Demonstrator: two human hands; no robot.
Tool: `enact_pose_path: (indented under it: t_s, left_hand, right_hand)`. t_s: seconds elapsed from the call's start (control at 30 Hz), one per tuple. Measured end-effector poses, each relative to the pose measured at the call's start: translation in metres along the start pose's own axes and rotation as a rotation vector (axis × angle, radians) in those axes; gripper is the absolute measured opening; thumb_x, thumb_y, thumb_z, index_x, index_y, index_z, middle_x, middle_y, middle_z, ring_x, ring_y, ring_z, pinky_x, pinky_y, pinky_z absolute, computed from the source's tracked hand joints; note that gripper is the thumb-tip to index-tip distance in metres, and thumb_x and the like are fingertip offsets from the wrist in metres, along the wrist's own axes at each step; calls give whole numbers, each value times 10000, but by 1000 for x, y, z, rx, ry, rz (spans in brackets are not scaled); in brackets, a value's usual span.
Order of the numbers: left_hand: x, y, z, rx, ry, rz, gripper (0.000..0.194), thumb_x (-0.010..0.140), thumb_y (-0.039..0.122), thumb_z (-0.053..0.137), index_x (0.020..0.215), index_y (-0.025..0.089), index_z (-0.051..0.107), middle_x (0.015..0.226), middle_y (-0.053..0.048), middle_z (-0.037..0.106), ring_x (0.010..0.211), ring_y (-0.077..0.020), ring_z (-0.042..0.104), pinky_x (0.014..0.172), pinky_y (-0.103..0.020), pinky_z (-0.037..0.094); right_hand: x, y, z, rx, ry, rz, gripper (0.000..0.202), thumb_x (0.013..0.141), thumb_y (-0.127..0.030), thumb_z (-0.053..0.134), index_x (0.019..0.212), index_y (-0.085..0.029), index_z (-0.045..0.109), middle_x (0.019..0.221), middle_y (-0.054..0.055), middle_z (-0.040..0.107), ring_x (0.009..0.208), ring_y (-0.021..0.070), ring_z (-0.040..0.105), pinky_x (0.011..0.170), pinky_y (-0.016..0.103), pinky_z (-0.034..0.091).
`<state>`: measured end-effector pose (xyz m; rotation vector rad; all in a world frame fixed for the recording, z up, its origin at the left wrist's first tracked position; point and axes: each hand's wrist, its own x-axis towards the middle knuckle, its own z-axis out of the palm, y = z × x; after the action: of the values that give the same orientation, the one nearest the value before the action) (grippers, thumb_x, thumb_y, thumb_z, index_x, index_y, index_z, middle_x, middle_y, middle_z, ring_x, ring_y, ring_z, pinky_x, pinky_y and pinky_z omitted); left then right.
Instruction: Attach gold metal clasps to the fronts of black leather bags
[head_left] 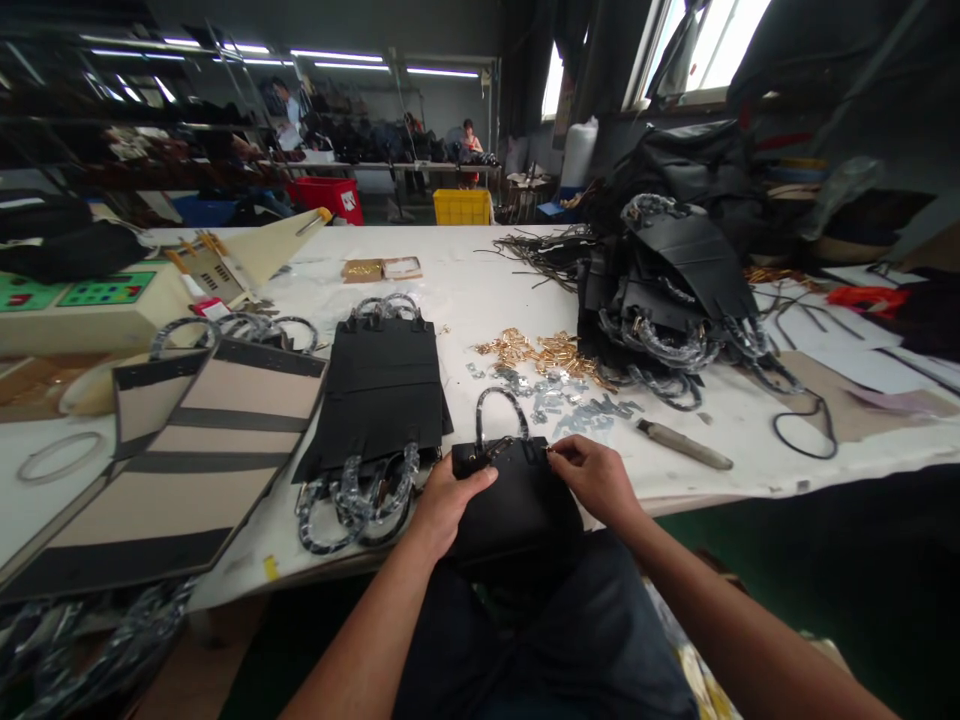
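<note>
From where I stand, the trouble could begin just left of the black bag [517,515], where a stack of black panels [384,385] lies with its wrapped handles [360,505] near the table [465,275] edge; a careless swing of the left forearm might drag them off. The bag itself sits over the person's lap, at the table's edge, its own handle [502,395] standing up, and a slack grip could let it slide down. Beyond it and a bit right, gold fittings [559,350] and metal plates [559,400] lie loose, so any small piece fumbled there would be hard to pick out again. Farther right of the bag, a long-handled tool [684,443] could be nudged off by the right arm.

As for the hands, the left hand [442,505] clasps the bag's left side, thumb laid across its front, the forearm angling up from below. The right hand [596,475] reaches in to the bag's upper right corner, thumb and forefinger pinched nearly together; something tiny glints there, too small to make out.
</note>
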<state>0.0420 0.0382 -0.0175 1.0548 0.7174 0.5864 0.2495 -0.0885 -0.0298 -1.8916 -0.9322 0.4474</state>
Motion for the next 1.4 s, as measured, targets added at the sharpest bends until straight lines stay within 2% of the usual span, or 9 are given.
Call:
enact_pose_path:
  t_s: [0.07, 0.17, 0.3, 0.4, 0.6, 0.73, 1.0, 1.3, 1.4]
  left_hand:
    - [-1, 5, -2, -86, -69, -65, 543, 679, 370, 923, 1164, 197, 752, 1131, -120, 803, 1018, -318, 749, 969, -459, 559]
    - [1, 15, -2, -250, -124, -192, 605, 757, 620, 808, 1164, 175, 760, 1068, -156, 809, 1031, -352, 752, 971, -489, 561]
    - [10, 19, 2, -291, -44, -261, 821, 780, 838, 615, 1213, 152, 744, 991, -178, 813, 1046, -392, 751, 957, -531, 564]
    - [19, 15, 3, -229, 30, -240, 806, 776, 809, 653, 1234, 151, 738, 945, -166, 818, 1019, -405, 759, 941, -538, 567]
    - [31, 14, 5, -168, -6, -334, 717, 752, 707, 737, 1213, 157, 753, 870, -145, 821, 947, -425, 770, 901, -567, 570]
    - [33, 14, 12, -154, 49, -273, 683, 747, 657, 755, 1203, 148, 758, 838, -141, 816, 957, -435, 766, 883, -574, 573]
    - [34, 9, 17, -227, -98, -432, 696, 708, 694, 706, 1131, 147, 781, 855, -156, 809, 966, -427, 759, 851, -560, 590]
    - [29, 13, 14, -433, -111, -518, 518, 750, 478, 708, 1101, 105, 780, 809, -140, 813, 848, -376, 776, 772, -488, 616]
    - [28, 14, 14, -502, -145, -547, 467, 779, 417, 685, 1097, 88, 775, 805, -138, 813, 825, -353, 779, 769, -459, 619]
  right_hand:
    - [3, 0, 2, 6, -10, 19, 237, 846, -471, 678, 872, -246, 749, 702, 7, 732, 666, 232, 689, 648, 346, 502]
    - [5, 0, 3, 59, -31, 65, 246, 839, -483, 689, 864, -244, 738, 700, 7, 738, 670, 238, 708, 655, 347, 511]
    - [3, -3, 4, 102, -18, 97, 264, 830, -498, 696, 867, -240, 733, 698, 13, 742, 663, 244, 714, 645, 350, 510]
    - [-1, -5, 3, 153, 4, 105, 282, 827, -515, 705, 887, -242, 735, 719, 20, 751, 672, 247, 712, 638, 351, 513]
    - [-6, -4, 2, 159, 65, 115, 273, 830, -527, 703, 876, -258, 729, 720, 20, 748, 680, 250, 708, 645, 354, 519]
    - [-8, -2, 0, 223, 90, 144, 272, 832, -524, 709, 876, -256, 719, 748, 25, 757, 707, 256, 729, 657, 351, 536]
    - [-12, 2, 6, 309, 131, 171, 298, 847, -548, 729, 893, -254, 705, 752, 27, 751, 724, 263, 729, 661, 349, 526]
    - [-14, 0, 11, 68, 143, 47, 234, 903, -479, 656, 945, -259, 722, 824, 26, 760, 732, 235, 687, 717, 363, 503]
    - [-11, 1, 9, 187, 109, 102, 265, 883, -498, 682, 938, -240, 711, 788, 23, 742, 719, 233, 694, 699, 356, 507]
